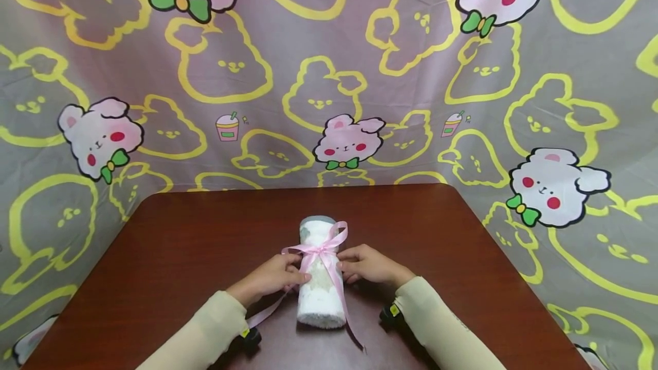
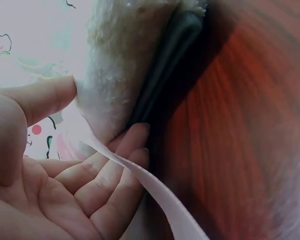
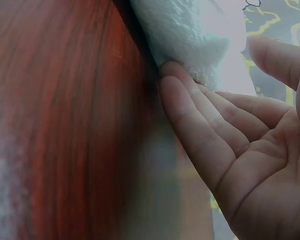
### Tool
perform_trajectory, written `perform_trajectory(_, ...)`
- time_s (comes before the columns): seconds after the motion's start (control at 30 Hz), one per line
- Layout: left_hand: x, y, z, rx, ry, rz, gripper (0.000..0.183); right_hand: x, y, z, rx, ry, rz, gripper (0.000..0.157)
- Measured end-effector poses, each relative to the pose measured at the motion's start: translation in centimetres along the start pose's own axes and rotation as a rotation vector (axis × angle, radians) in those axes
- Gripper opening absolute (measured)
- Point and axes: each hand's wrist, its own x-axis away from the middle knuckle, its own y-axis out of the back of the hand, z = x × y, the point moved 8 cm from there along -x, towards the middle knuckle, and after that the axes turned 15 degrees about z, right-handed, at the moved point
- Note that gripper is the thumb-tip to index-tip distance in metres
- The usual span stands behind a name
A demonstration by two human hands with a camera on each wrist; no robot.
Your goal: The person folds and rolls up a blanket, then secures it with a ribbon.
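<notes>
A rolled white towel (image 1: pixel 321 297) with pale grey-beige patches lies lengthwise on the table, its near end facing me. Around its middle runs a pink ribbon (image 1: pixel 320 251) tied in a bow, its tails trailing down both sides. My left hand (image 1: pixel 277 274) touches the roll's left side, thumb against the fabric and fingers low beside it. Across those fingers passes one ribbon tail (image 2: pixel 157 187) in the left wrist view. On the opposite side, my right hand (image 1: pixel 371 266) rests its nearly straight fingertips against the towel (image 3: pixel 185 42), low down near the tabletop.
The dark reddish-brown wooden table (image 1: pixel 205 233) extends around the roll. Behind and beside it hangs a grey curtain (image 1: pixel 401 90) with yellow outlines and cartoon rabbits. Dark wrist devices sit under both sleeves, one at the left cuff (image 1: pixel 226 313).
</notes>
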Motion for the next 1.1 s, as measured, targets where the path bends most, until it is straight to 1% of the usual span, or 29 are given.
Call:
perform_trajectory(0.1,-0.2,0.4,0.3,-0.003,-0.004,-0.009,0.071,-0.4,0.3,-0.3,0.006,0.003,-0.021,0.032)
perform_trajectory(0.2,-0.3,0.9,0.6,0.012,0.001,-0.015,0.074,-0.9,0.6,-0.6,0.002,-0.007,-0.036,0.036)
perform_trajectory(0.37,-0.8,1.9,1.1,0.017,0.026,-0.038,0.077,-1.7,1.3,-0.9,-0.026,-0.017,-0.066,0.037)
perform_trajectory(0.53,-1.3,2.8,1.3,0.036,0.031,-0.06,0.076,-2.4,1.9,-0.8,-0.037,-0.006,-0.097,0.04)
perform_trajectory(0.7,-1.8,3.3,1.3,0.054,0.025,-0.072,0.075,-2.9,2.4,-1.1,-0.049,-0.024,-0.126,0.042)
perform_trajectory(0.8,-2.2,3.7,1.4,0.058,0.027,-0.081,0.073,-3.2,2.7,-1.1,-0.053,-0.015,-0.125,0.042)
perform_trajectory(0.97,-3.0,4.5,1.4,0.056,0.004,-0.091,0.069,-3.6,3.5,-0.9,-0.064,-0.023,-0.129,0.039)
perform_trajectory(1.1,-3.0,5.0,1.6,0.055,0.028,-0.096,0.073,-3.7,3.5,0.2,-0.076,-0.019,-0.114,0.036)
